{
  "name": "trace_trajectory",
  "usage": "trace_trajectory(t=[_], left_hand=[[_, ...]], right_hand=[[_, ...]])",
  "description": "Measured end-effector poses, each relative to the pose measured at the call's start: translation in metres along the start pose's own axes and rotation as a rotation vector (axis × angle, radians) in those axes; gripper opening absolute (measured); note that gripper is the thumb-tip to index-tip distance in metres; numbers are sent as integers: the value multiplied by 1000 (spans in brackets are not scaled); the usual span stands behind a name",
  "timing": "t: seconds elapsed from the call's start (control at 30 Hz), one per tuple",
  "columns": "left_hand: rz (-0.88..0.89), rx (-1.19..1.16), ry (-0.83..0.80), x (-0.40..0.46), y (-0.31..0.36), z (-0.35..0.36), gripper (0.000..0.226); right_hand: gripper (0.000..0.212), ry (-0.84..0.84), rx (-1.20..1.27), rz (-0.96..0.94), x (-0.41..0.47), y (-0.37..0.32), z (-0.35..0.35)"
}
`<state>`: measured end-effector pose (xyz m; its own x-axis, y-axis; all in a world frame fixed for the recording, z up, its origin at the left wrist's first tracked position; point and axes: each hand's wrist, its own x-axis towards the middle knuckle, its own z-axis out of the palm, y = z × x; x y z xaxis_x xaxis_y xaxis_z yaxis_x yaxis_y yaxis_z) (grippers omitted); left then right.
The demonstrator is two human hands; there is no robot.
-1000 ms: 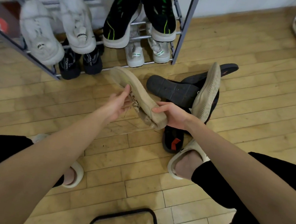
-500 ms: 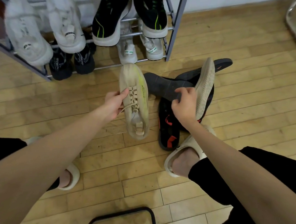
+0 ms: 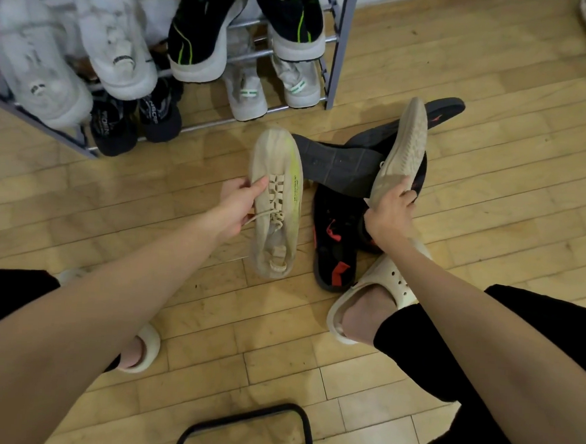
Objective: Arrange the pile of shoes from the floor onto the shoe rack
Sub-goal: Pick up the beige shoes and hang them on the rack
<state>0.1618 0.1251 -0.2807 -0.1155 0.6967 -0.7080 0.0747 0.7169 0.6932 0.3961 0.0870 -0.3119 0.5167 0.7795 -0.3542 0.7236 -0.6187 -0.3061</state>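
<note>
We are holding one beige sneaker (image 3: 276,203) in the left hand (image 3: 239,206), fingers curling round its side by the laces, the upper facing us and the toe pointing toward the shoe rack (image 3: 340,46). The right hand (image 3: 389,215) is gripping the heel end of the second beige sneaker (image 3: 400,149), which is standing on edge with its pale sole showing, leaning on the pile. Under and between the two beige shoes, black sneakers with red marks (image 3: 334,245) are lying on the wooden floor (image 3: 494,165), one turned sole up (image 3: 339,163). The rack is standing just beyond the pile; on it we are seeing white sneakers (image 3: 117,43) at the left, black sneakers with green stripes (image 3: 200,37) at the right, and further pairs on the lowest rail. Our feet are wearing cream slippers (image 3: 387,279), the right one touching the pile. A black metal frame (image 3: 248,421) is showing at the bottom edge
</note>
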Motion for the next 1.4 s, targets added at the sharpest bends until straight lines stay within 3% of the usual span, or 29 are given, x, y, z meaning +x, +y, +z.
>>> trace_trajectory(t=[0.33,0.5,0.7,0.9,1.13,1.4], left_hand=[[68,39,144,-29,19,-38,32],[150,113,207,-58,45,-76,38],[212,91,229,-95,67,-111,26],[295,37,283,-127,86,-151,24],[411,5,458,-155,115,-218,37],[481,-78,518,-165,153,-272,37]], right_hand=[[77,45,206,129,-24,-32,-46],[71,2,217,164,-54,-56,-69],[60,-98,293,189,-106,-96,-97],[45,-195,442,-202,-159,-137,-139],[24,-59,757,-491,-197,-183,-157],[30,-54,926,-665,-209,-247,-134]])
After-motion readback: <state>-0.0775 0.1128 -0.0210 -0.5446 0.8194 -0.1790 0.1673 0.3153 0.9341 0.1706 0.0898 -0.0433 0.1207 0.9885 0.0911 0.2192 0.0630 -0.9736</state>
